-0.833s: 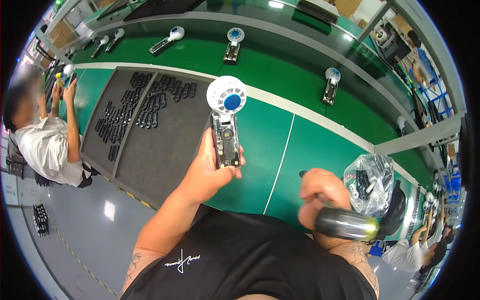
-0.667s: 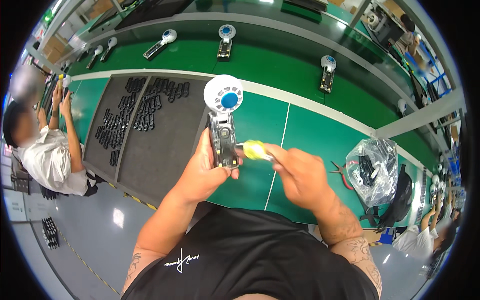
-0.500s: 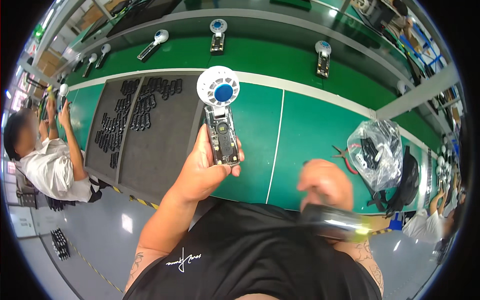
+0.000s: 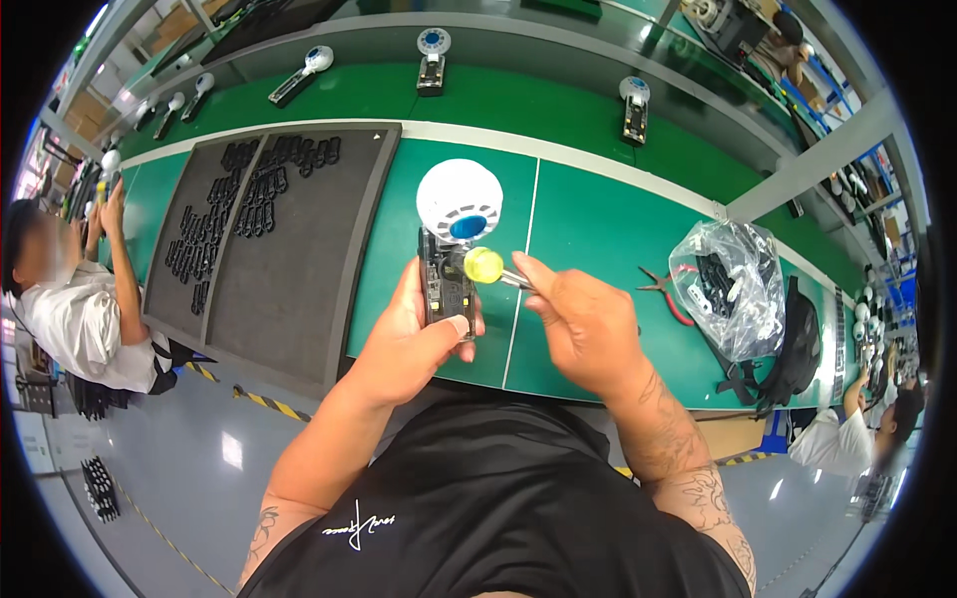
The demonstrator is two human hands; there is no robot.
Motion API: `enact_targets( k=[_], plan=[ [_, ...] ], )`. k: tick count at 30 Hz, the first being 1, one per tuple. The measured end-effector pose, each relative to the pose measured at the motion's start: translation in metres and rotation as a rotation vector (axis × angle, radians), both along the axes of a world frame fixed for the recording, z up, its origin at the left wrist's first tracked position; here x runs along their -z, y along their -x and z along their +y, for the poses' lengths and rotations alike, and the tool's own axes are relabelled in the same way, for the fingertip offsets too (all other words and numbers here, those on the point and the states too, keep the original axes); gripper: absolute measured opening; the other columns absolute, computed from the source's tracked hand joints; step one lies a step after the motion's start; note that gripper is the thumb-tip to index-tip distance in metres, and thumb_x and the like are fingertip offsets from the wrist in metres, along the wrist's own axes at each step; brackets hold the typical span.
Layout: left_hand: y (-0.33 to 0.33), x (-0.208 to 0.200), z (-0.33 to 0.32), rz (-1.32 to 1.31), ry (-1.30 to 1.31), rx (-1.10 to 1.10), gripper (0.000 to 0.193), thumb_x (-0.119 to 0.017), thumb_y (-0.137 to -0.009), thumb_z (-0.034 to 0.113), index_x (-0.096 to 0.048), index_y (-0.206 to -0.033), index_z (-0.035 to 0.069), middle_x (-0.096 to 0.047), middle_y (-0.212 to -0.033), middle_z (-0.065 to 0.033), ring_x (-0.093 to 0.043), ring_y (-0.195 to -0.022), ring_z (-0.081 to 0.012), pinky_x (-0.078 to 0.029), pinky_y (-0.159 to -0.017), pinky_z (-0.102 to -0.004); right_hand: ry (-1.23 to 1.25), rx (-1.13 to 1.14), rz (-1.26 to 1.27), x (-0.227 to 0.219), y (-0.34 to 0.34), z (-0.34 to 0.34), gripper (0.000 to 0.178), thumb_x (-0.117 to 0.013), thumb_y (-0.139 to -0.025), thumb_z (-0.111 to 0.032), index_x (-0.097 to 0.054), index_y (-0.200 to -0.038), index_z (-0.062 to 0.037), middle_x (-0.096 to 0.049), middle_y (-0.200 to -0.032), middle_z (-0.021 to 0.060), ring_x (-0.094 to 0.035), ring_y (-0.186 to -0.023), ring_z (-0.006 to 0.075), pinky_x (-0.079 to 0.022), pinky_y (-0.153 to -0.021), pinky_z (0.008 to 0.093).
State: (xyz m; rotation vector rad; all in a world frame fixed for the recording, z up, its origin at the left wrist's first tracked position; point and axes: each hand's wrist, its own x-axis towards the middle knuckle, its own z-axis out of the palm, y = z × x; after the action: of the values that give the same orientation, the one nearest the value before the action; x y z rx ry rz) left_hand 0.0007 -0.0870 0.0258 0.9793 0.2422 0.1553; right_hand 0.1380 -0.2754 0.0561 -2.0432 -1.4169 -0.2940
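A handheld fan with a white round head (image 4: 457, 194), blue hub and clear body over black electronics stands in my left hand (image 4: 394, 349). My fingers wrap round its lower body, the thumb across the front. My right hand (image 4: 593, 324) is closed on the metal handle of a small mallet (image 4: 485, 265). The mallet's yellow face lies in front of the fan's upper body, just below the white head. Whether it touches the fan I cannot tell. Part of the body is hidden behind the mallet.
A dark tray (image 4: 289, 259) with several black parts lies at left. Pliers (image 4: 666, 294), a clear bag of parts (image 4: 733, 289) and a black bag (image 4: 793, 344) are at right. Several similar fans (image 4: 431, 62) lie along the back. Co-workers sit at both sides.
My right hand has swung the mallet from low at the right up to the fan's body. The fan's head now tips so its blue hub faces lower.
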Motion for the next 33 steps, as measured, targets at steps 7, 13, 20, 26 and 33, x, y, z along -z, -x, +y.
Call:
enact_targets(
  k=[7,13,20,26,33],
  plan=[
    [-0.008,0.010,0.007,0.097,0.201,-0.112,0.045,-0.055,-0.101,0.002,-0.045,-0.144,0.003,-0.065,-0.105,-0.0145,-0.062,-0.083,-0.0198,-0.051,-0.069,-0.0310,-0.020,0.103,0.319,0.005,-0.053,-0.034,0.032,-0.074,-0.090,-0.006,-0.076,-0.122,-0.0041,-0.069,-0.090,0.0075,-0.061,-0.074,0.0210,-0.050,-0.068,0.0344],
    [-0.023,0.008,0.008,0.072,0.181,-0.094,0.041,-0.056,-0.101,0.005,-0.048,-0.141,0.002,-0.066,-0.102,-0.0146,-0.061,-0.077,-0.0183,-0.050,-0.066,-0.0291,0.184,0.232,0.389,0.054,-0.079,-0.035,0.027,-0.072,-0.089,-0.005,-0.076,-0.116,-0.0025,-0.070,-0.096,0.0081,-0.061,-0.081,0.0235,-0.050,-0.074,0.0333],
    [-0.053,-0.004,0.026,0.030,0.026,-0.015,0.043,-0.053,-0.100,0.009,-0.048,-0.141,0.000,-0.066,-0.100,-0.0167,-0.060,-0.075,-0.0197,-0.049,-0.064,-0.0288,0.092,0.175,0.326,0.070,-0.091,-0.027,0.027,-0.075,-0.087,-0.006,-0.077,-0.114,-0.0033,-0.070,-0.103,0.0097,-0.063,-0.090,0.0269,-0.052,-0.083,0.0358],
    [-0.062,-0.015,0.022,0.013,-0.069,-0.037,0.044,-0.056,-0.098,0.007,-0.048,-0.141,0.000,-0.066,-0.101,-0.0159,-0.061,-0.077,-0.0191,-0.049,-0.066,-0.0275,0.121,0.211,0.310,0.061,-0.086,-0.042,0.030,-0.075,-0.086,-0.006,-0.076,-0.117,-0.0039,-0.069,-0.107,0.0101,-0.063,-0.094,0.0264,-0.051,-0.086,0.0359],
    [-0.042,-0.014,0.017,-0.093,-0.012,-0.089,0.040,-0.056,-0.099,0.005,-0.050,-0.139,0.001,-0.066,-0.103,-0.0153,-0.062,-0.079,-0.0188,-0.049,-0.067,-0.0278,0.000,0.133,0.234,0.040,-0.060,-0.040,0.032,-0.073,-0.087,-0.004,-0.076,-0.119,-0.0046,-0.068,-0.110,0.0106,-0.062,-0.097,0.0259,-0.051,-0.086,0.0351]
  ],
)
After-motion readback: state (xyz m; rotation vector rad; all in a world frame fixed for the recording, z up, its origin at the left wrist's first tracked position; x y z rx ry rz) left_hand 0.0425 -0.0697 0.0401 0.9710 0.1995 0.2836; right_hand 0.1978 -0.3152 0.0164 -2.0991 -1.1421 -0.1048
